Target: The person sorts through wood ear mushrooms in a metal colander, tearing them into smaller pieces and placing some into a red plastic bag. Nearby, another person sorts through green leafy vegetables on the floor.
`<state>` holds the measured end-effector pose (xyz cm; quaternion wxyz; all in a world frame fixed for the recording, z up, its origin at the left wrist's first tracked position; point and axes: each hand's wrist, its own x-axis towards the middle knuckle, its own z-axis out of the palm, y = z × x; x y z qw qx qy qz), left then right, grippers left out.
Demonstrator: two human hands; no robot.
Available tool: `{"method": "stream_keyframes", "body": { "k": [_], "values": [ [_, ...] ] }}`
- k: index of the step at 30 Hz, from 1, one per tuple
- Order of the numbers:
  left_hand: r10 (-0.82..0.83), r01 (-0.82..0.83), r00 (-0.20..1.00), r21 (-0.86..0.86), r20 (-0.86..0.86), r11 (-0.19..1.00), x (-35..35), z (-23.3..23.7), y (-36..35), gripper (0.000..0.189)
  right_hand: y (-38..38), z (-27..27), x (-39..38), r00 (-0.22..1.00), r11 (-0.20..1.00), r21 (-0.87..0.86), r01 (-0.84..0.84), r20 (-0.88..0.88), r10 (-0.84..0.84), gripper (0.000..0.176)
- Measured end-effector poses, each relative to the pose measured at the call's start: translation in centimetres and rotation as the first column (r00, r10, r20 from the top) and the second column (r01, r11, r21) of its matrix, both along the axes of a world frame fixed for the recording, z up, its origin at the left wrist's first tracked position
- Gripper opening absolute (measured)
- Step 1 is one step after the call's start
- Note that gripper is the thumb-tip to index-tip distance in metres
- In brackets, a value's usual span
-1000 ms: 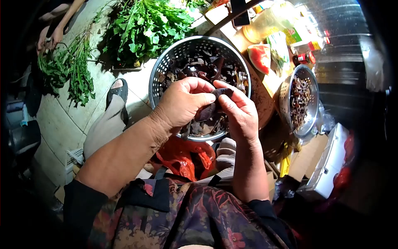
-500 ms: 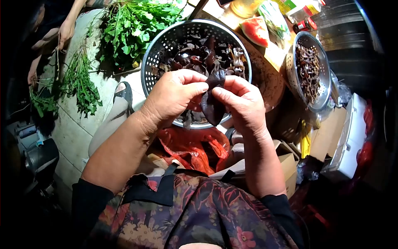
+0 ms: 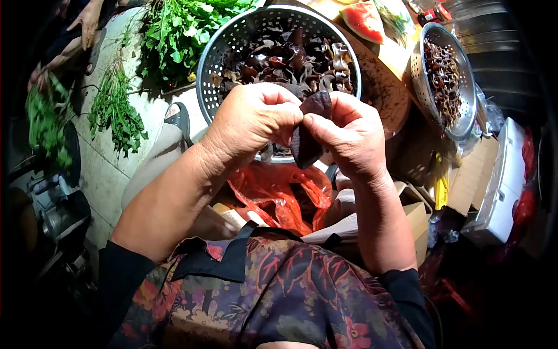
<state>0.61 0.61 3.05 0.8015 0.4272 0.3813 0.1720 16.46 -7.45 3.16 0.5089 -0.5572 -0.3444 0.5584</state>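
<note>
Dark limp fungus piece [image 3: 305,136] hangs pinched between left hand [image 3: 256,125] and right hand [image 3: 351,139] fingers; behind them, round perforated steel colander [image 3: 216,42], near rim hidden.

Big colander [image 3: 210,52] blocks ahead; red bag [image 3: 273,192] underneath; small strainer [image 3: 468,87] right; bare tile floor [image 3: 102,171] left open

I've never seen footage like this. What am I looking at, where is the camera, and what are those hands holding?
No machine here: a person wears a camera on the head, looking down at their own hands. The left hand and right hand together pinch one dark mushroom piece over a big metal colander full of similar pieces. A smaller colander sits to the right, an orange plastic bag lies below the hands, and leafy greens lie on the floor.
</note>
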Motion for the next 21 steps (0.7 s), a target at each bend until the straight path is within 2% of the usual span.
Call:
{"method": "stream_keyframes", "body": {
  "k": [2,3,5,6,9,11,14,15,18,21],
  "values": [
    [0.051,-0.046,0.997,-0.089,0.061,0.995,0.1,-0.3,-0.2,0.007,0.1,-0.4,0.2,0.994,1.0,0.018,-0.016,0.111,0.014,0.011],
    [0.053,-0.047,0.997,-0.089,0.059,0.995,0.0,-0.6,-0.1,0.007,0.1,-0.4,0.0,0.994,1.0,0.018,-0.018,0.109,0.016,0.011],
    [0.13,-0.083,0.983,-0.311,0.132,0.947,-0.1,-1.1,0.1,0.008,0.2,-0.2,-0.7,1.0,0.995,0.102,0.021,-0.004,-0.021,0.013],
    [0.132,-0.085,0.982,-0.31,0.132,0.947,-0.1,-1.0,0.1,0.008,0.3,-0.1,-0.9,0.997,0.989,0.141,0.044,-0.061,-0.036,0.014],
    [0.166,-0.083,0.967,-0.375,0.195,0.923,-0.1,-0.5,0.1,0.008,0.5,0.0,-0.7,0.983,0.989,0.109,0.104,-0.16,-0.086,0.014],
    [0.139,-0.075,0.975,-0.328,0.176,0.942,-0.1,-0.4,0.2,0.012,0.6,0.1,-0.7,0.976,0.987,0.071,0.147,-0.17,-0.133,0.016],
    [-0.044,0.052,0.998,-0.151,0.053,0.987,0.0,-0.2,0.0,0.018,0.9,0.1,-0.4,0.966,0.984,0.026,0.177,-0.194,-0.169,0.019],
    [-0.045,0.052,0.998,-0.151,0.052,0.987,-0.1,-0.4,0.0,0.018,1.0,0.1,-0.3,0.966,0.984,0.026,0.178,-0.194,-0.17,0.019],
    [0.086,-0.08,0.994,-0.079,0.067,0.994,0.1,-0.9,-0.1,0.016,1.0,0.0,0.0,0.94,0.985,-0.098,0.144,-0.297,-0.167,0.018],
    [0.156,-0.146,0.984,-0.113,0.083,0.983,0.3,-0.7,-0.1,0.015,0.7,-1.0,0.5,0.96,0.987,-0.111,0.114,-0.243,-0.138,0.014]
  ]
}}
